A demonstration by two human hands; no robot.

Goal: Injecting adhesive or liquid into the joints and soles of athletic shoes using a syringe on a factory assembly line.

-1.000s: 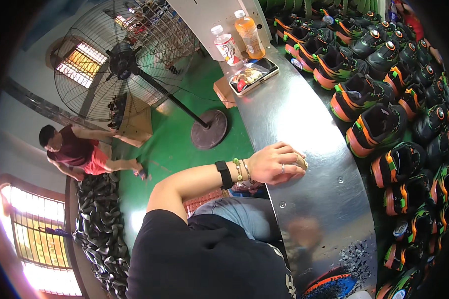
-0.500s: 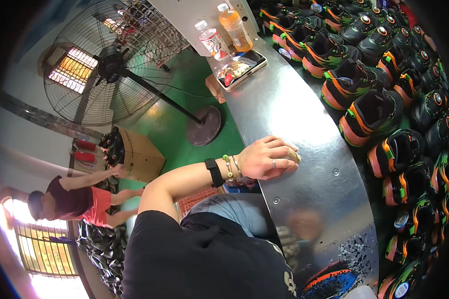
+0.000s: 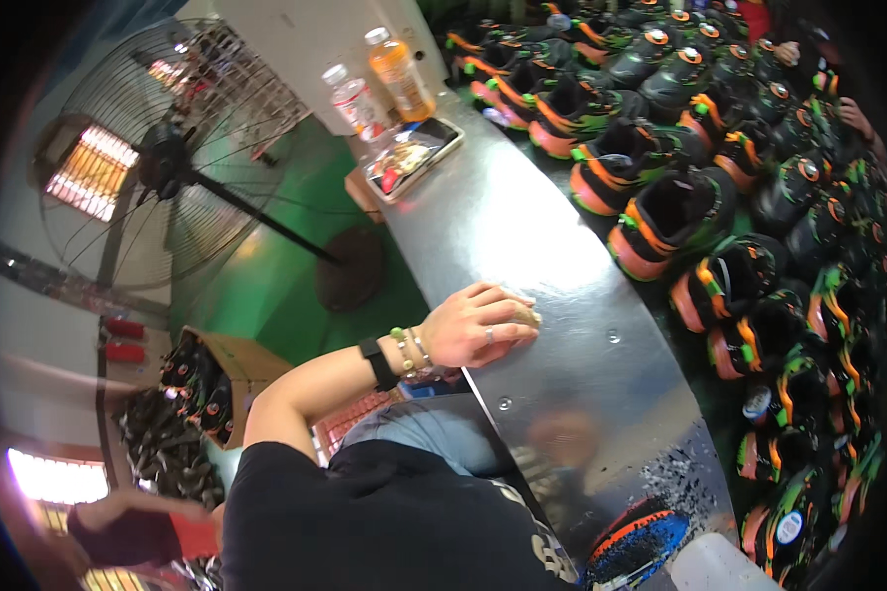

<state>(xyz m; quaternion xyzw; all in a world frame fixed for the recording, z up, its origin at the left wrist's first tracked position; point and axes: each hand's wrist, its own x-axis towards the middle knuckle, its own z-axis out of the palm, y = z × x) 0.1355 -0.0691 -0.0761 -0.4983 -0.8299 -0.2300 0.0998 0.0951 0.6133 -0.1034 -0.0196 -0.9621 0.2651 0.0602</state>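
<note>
My left hand (image 3: 478, 327) rests on the shiny metal bench (image 3: 572, 256), reaching in from the left. Its fingers are bent over a small tan, block-like piece (image 3: 528, 317), mostly covered by them; its exact kind cannot be made out. A black band and two beaded bracelets circle the wrist, and a ring is on one finger. My right hand does not show. Near the bench's lower end is a curved blue, orange and black object (image 3: 650, 537), partly cut off, among scattered black specks.
Rows of black, orange and green shoes (image 3: 670, 212) stand beyond the bench. Two bottles, the nearer one orange (image 3: 401, 77), stand behind a tray (image 3: 419, 158) with a plastic bag. A large fan (image 3: 168, 163), a carton of shoes (image 3: 241, 369) and another person (image 3: 133, 532) are at left.
The whole view has shifted, so the bench and shoes sit farther left. My left hand keeps its place on the bench. The person at left is lower in the picture; other hands show among the shoes.
</note>
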